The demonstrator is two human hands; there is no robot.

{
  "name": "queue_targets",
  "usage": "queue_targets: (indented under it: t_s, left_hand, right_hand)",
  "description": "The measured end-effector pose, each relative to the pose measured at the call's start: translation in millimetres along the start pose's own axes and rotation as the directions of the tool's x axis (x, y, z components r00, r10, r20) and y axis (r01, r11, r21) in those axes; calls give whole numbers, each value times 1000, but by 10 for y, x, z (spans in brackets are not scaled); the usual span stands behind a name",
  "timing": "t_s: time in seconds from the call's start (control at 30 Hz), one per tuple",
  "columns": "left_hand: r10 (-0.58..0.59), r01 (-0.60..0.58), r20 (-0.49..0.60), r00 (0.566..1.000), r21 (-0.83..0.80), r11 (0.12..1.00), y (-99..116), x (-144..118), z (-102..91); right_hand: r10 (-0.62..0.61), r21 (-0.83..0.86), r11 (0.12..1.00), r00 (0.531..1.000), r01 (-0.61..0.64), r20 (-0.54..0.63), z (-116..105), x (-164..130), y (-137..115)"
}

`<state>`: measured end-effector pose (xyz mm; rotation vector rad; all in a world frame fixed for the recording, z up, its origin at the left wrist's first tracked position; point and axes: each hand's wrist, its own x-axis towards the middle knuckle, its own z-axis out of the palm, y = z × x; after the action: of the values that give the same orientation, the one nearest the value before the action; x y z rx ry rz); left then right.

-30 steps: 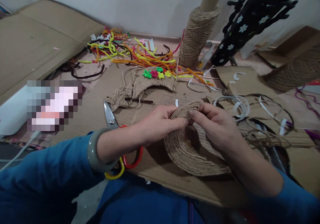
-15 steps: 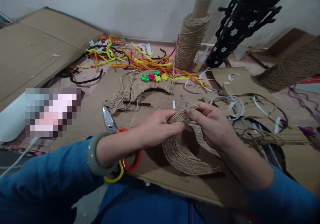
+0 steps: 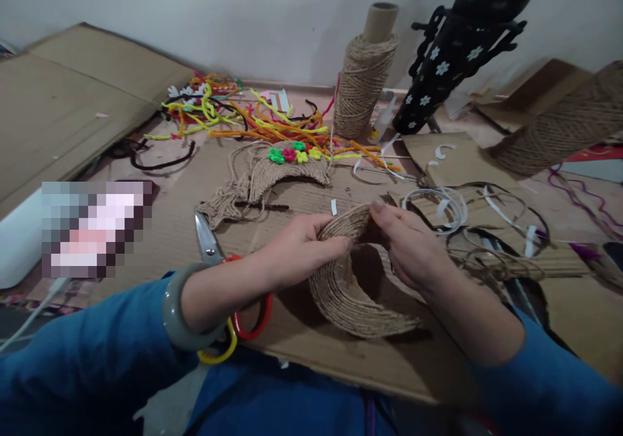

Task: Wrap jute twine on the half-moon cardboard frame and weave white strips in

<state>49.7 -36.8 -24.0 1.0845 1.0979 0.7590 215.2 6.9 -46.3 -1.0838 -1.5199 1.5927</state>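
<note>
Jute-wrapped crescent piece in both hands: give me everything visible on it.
The tan crescent-shaped piece wrapped in jute twine is a curved band covered in close parallel rows of cord. Its upper end is pinched between the left hand and the right hand; its lower arc rests on the brown corrugated cardboard sheet, tip pointing right. Its inner side is in shadow.

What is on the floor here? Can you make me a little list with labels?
left hand: left hand grips the twine-wrapped crescent at its top
right hand: right hand pinches the same end
beside left wrist: scissors, red and yellow handles
behind: finished crescent with flowers, pipe cleaners, twine spool
underneath: cardboard sheet
</note>
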Motion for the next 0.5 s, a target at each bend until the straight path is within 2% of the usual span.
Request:
queue_targets:
  t_s: [0.17, 0.4, 0.5]
  left_hand:
    - [67, -69, -32, 997, -59, 996, -6, 0, -5]
    - [37, -40, -21, 999, -123, 992, -37, 0, -12]
    - [27, -30, -17, 999, -146, 989, -47, 25, -33]
  right_hand:
    - [-38, -205, 978, 997, 50, 62, 8, -39, -62]
    - [-99, -243, 964, 994, 106, 41, 56, -52, -72]
    - [-86, -216, 971, 992, 105, 96, 2, -27, -50]
